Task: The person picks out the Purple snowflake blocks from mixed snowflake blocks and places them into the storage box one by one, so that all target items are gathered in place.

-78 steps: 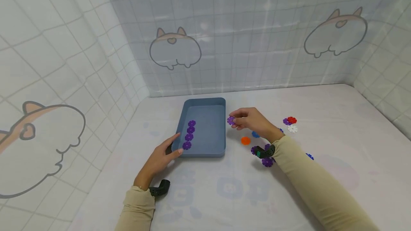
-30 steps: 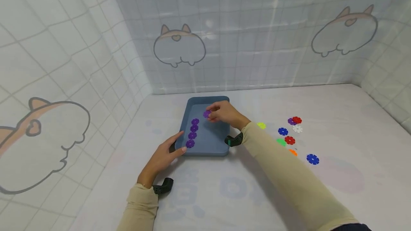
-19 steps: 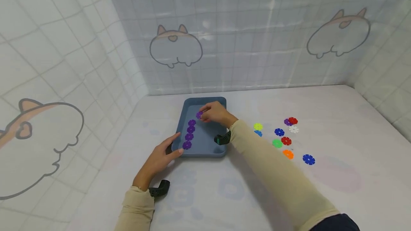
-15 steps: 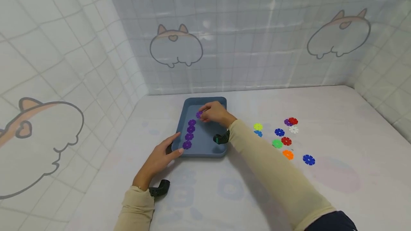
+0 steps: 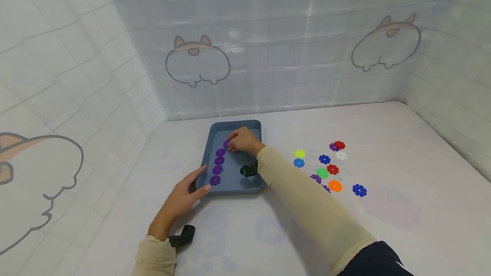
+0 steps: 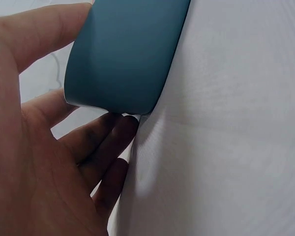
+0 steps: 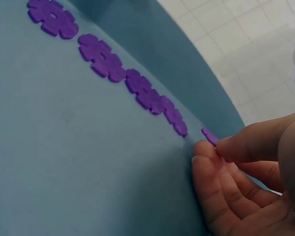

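Observation:
In the head view, a blue-grey tray holds a line of several purple snowflake building discs along its left side. My right hand is over the tray's far part, pinching another purple snowflake disc between thumb and fingertips. That disc is just beyond the far end of the line, near the wall, partly covered by the fingers. At the near left corner, my left hand holds the tray, thumb at the front rim and fingers along the left side. The left wrist view shows its lower fingers beside the tabletop.
Right of the tray lie scattered snowflake discs: yellow, light blue, green, orange, dark blue, white, red and purple. The right forearm partly covers some. A tiled-print curtain stands behind the table.
My right hand has carried the purple disc leftward from beside the tray to the far end of the line. The left hand stays at the tray corner. The head view has shifted slightly.

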The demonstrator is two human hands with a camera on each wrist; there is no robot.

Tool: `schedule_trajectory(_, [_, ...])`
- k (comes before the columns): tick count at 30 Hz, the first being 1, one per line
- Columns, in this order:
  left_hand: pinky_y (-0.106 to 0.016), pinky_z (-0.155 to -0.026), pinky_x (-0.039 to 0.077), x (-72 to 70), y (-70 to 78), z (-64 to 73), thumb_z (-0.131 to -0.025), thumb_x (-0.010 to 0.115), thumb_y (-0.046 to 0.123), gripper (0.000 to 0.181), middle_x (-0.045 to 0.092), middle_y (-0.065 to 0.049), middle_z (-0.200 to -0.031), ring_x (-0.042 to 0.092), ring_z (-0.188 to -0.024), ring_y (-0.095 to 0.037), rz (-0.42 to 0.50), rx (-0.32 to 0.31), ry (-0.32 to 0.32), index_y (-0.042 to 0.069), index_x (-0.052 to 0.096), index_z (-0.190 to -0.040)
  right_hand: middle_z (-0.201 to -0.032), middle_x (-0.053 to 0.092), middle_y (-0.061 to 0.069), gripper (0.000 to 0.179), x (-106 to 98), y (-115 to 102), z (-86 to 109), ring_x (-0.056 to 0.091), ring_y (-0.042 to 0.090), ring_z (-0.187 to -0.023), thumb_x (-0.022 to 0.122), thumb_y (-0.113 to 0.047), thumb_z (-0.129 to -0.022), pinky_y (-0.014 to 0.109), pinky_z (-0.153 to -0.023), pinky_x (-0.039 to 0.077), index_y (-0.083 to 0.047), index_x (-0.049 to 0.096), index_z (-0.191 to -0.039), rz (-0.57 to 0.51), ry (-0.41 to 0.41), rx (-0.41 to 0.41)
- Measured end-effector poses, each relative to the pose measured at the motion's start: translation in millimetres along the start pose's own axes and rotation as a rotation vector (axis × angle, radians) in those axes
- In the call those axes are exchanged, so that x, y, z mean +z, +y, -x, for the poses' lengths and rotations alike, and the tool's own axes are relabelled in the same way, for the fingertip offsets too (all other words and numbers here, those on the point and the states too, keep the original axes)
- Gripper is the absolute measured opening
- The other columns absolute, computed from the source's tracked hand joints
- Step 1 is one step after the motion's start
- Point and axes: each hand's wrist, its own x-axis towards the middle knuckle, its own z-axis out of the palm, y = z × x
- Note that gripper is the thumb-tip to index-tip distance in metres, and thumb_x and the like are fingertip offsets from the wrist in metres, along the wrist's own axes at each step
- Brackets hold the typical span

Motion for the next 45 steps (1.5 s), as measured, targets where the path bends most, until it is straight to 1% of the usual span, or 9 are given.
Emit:
schedule_trajectory(2, [-0.062, -0.116, 0.019, -1.8, -1.2, 3.6, -0.096, 0.062, 0.053, 0.073, 0.03, -0.011, -0.162, 0.024, -0.148, -0.037, -0.001, -0.01, 0.004, 0.025, 0.036, -0.158, -0.087, 0.074, 0.013, 0.033, 4.6, -0.2, -1.4, 0.072, 0.024, -0.079, 0.067, 0.003, -0.089, 0.029, -0.07, 0.06, 0.007, 0.068, -0.121, 0.007, -0.006, -0.007])
schedule_trajectory(5, [-0.062, -0.117, 0.018, -3.2, -1.1, 5.5, -0.096, 0.062, 0.053, 0.072, 0.03, -0.011, -0.162, 0.024, -0.148, -0.038, 0.007, -0.016, 0.005, 0.025, 0.036, -0.158, -0.089, 0.074, 0.013, 0.034, 7.3, 0.1, -2.8, 0.072, 0.023, -0.078, 0.065, 0.002, -0.089, 0.028, -0.069, 0.059, 0.007, 0.067, -0.123, 0.027, -0.01, -0.019])
schedule_trajectory(13, [-0.061, -0.117, 0.018, -1.9, 1.0, 2.3, -0.097, 0.062, 0.052, 0.071, 0.029, -0.011, -0.162, 0.023, -0.149, -0.037, 0.015, -0.004, -0.006, 0.026, 0.036, -0.158, -0.091, 0.073, 0.01, 0.033, 6.1, 2.8, -4.6, 0.07, 0.017, -0.071, 0.066, 0.003, -0.088, 0.026, -0.065, 0.059, 0.004, 0.07, -0.121, 0.098, 0.03, -0.033])
schedule_trajectory(20, [-0.062, -0.116, 0.02, -5.2, -1.6, 6.1, -0.096, 0.062, 0.053, 0.072, 0.031, -0.013, -0.161, 0.025, -0.148, -0.038, -0.023, -0.004, 0.005, 0.024, 0.036, -0.158, -0.092, 0.072, 0.007, 0.035, 15.0, 2.2, -5.2, 0.069, 0.017, -0.07, 0.067, -0.001, -0.089, 0.026, -0.062, 0.058, 0.003, 0.069, -0.124, 0.156, 0.014, -0.066])
schedule_trajectory(27, [-0.061, -0.117, 0.019, -4.4, 0.3, 3.8, -0.097, 0.062, 0.052, 0.072, 0.029, -0.013, -0.162, 0.024, -0.148, -0.038, -0.007, -0.021, -0.005, 0.025, 0.035, -0.158, -0.095, 0.072, 0.008, 0.034, 15.3, 0.0, -4.8, 0.067, 0.014, -0.07, 0.067, -0.003, -0.09, 0.025, -0.062, 0.057, 0.001, 0.07, -0.124, 0.236, 0.025, -0.075])
schedule_trajectory(32, [-0.06, -0.117, 0.018, -3.9, 0.8, 1.9, -0.097, 0.062, 0.049, 0.071, 0.029, -0.012, -0.162, 0.023, -0.149, -0.037, 0.001, -0.024, -0.004, 0.026, 0.035, -0.158, -0.1, 0.073, 0.008, 0.033, 14.6, -1.7, -6.5, 0.067, 0.013, -0.072, 0.068, -0.007, -0.091, 0.024, -0.063, 0.055, -0.001, 0.071, -0.124, 0.297, 0.03, -0.082])
schedule_trajectory(39, [-0.062, -0.117, 0.019, -2.3, 0.5, 1.1, -0.097, 0.062, 0.049, 0.071, 0.03, -0.015, -0.161, 0.025, -0.147, -0.04, -0.018, 0.001, 0.003, 0.022, 0.036, -0.158, -0.108, 0.073, 0.01, 0.034, 15.2, -2.9, -7.7, 0.067, 0.013, -0.074, 0.069, -0.01, -0.092, 0.025, -0.064, 0.054, -0.003, 0.07, -0.126, 0.381, 0.028, -0.084])
schedule_trajectory(42, [-0.061, -0.117, 0.019, -0.9, -0.2, 0.6, -0.097, 0.061, 0.051, 0.072, 0.03, -0.015, -0.161, 0.025, -0.147, -0.039, -0.016, 0.002, 0.003, 0.022, 0.036, -0.158, -0.113, 0.072, 0.01, 0.034, 15.3, -3.0, -8.4, 0.067, 0.015, -0.08, 0.069, -0.012, -0.093, 0.026, -0.068, 0.055, -0.003, 0.07, -0.125, 0.412, 0.033, -0.088])
schedule_trajectory(45, [-0.061, -0.117, 0.019, 0.0, -0.7, 0.3, -0.097, 0.061, 0.053, 0.072, 0.03, -0.014, -0.161, 0.025, -0.148, -0.039, -0.007, 0.001, 0.003, 0.023, 0.036, -0.158, -0.12, 0.07, 0.01, 0.033, 15.6, -2.9, -9.7, 0.066, 0.017, -0.091, 0.069, -0.014, -0.093, 0.027, -0.074, 0.054, -0.004, 0.071, -0.125, 0.454, 0.041, -0.094])
